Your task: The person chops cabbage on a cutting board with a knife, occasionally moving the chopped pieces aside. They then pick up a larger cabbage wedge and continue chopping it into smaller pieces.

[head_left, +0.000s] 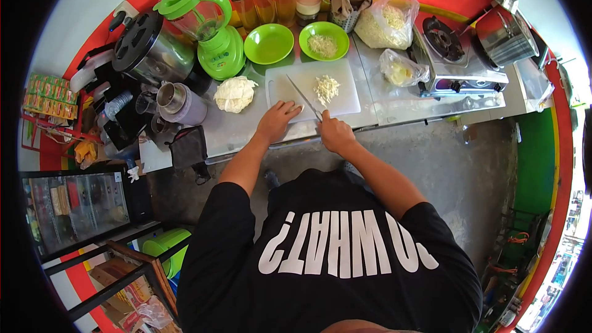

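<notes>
My right hand [336, 134] grips the handle of a kitchen knife [300, 93], whose blade points away to the upper left over the white cutting board [280, 83]. At the board's near edge, my left hand [279, 121] has its fingers bent and held together over a small pale piece of vegetable, mostly hidden beneath them. Right of the blade lies a small heap of finely chopped pale vegetable [326, 90]. A whitish lump that looks like cabbage [235, 94] sits on the metal table just left of the board.
Behind the board stand an empty green bowl [269, 44] and a green bowl [341, 47] holding pale shreds. A green blender [221, 54] and pump bottles [264, 5] stand further back. To the right are a bag of shreds [387, 26] and a gas stove [467, 79].
</notes>
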Demonstrator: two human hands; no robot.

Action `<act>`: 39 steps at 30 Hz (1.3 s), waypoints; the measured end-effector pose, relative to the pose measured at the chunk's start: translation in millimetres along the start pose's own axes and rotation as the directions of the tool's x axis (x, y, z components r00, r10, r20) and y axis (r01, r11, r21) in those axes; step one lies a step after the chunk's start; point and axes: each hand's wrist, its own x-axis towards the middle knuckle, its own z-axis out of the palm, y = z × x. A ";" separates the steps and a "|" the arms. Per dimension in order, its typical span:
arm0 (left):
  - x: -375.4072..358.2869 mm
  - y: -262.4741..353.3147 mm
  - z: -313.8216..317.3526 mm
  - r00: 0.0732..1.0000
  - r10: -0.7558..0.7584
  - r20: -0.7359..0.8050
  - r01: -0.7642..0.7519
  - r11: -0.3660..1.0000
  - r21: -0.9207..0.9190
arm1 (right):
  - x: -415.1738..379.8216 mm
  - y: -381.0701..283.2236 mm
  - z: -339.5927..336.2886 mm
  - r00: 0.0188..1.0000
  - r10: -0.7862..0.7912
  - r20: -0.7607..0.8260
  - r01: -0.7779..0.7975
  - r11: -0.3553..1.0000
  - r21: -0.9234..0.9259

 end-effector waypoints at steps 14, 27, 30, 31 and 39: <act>3.5 2.6 -6.2 0.980 -0.198 -0.020 0.197 0.980 -0.037 | 7.3 -17.8 -1.9 0.978 0.060 0.202 -0.058 0.998 -0.012; 4.3 1.4 -4.7 0.977 -0.208 -0.043 0.206 0.977 -0.048 | 20.3 -3.8 14.7 0.986 0.070 0.153 -0.071 0.997 0.001; 4.7 3.0 -4.9 0.977 -0.201 -0.064 0.200 0.979 -0.032 | 20.4 -5.5 5.5 0.988 0.023 0.151 -0.023 1.000 -0.006; 4.3 3.5 -4.6 0.977 -0.204 -0.063 0.203 0.979 -0.028 | 19.2 -6.5 6.6 0.988 0.018 0.152 -0.018 1.000 -0.003; 2.7 4.4 1.2 0.971 -0.230 -0.069 0.229 0.973 -0.031 | 17.8 -3.8 18.5 0.990 0.016 0.140 -0.019 1.000 0.021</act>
